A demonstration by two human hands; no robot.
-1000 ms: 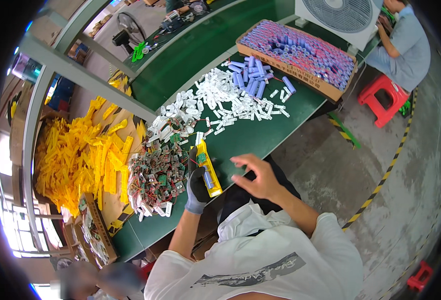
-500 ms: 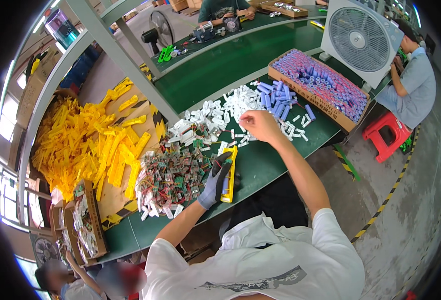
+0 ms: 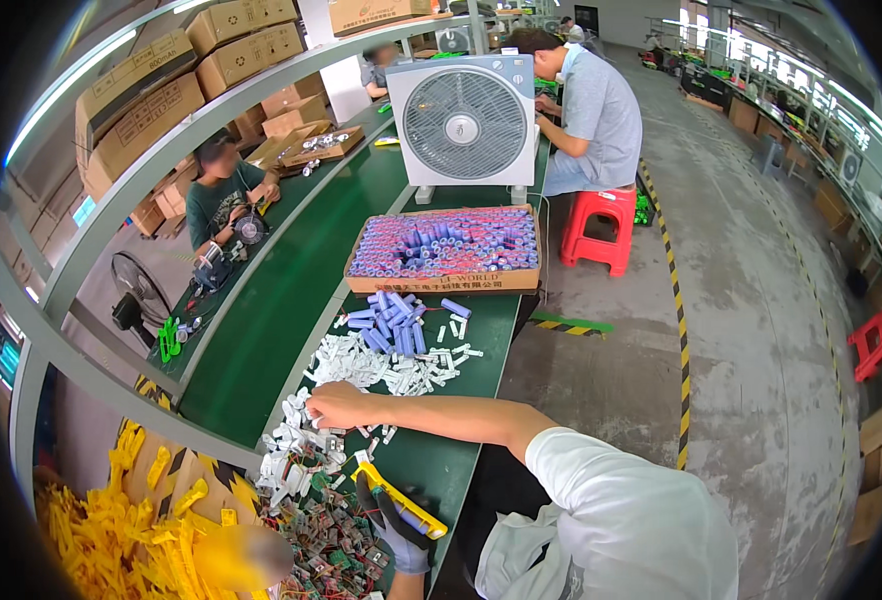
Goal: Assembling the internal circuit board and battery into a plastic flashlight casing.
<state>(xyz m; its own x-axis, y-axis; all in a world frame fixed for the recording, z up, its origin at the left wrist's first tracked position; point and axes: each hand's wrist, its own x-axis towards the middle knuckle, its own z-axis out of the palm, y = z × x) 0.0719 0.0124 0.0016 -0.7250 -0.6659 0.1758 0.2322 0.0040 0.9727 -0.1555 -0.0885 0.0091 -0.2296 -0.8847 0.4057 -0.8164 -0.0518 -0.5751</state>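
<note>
My gloved left hand is wrapped around a yellow casing just beside the heaped circuit boards, near the edge of the green table. Its long axis slants: one end points up-left toward my right hand, the other down-right. Right fingers curl at the white pieces; whether they pinch one, I cannot tell.

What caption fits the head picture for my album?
Gloved left hand holds a yellow case; bare right hand over white pieces.
</note>
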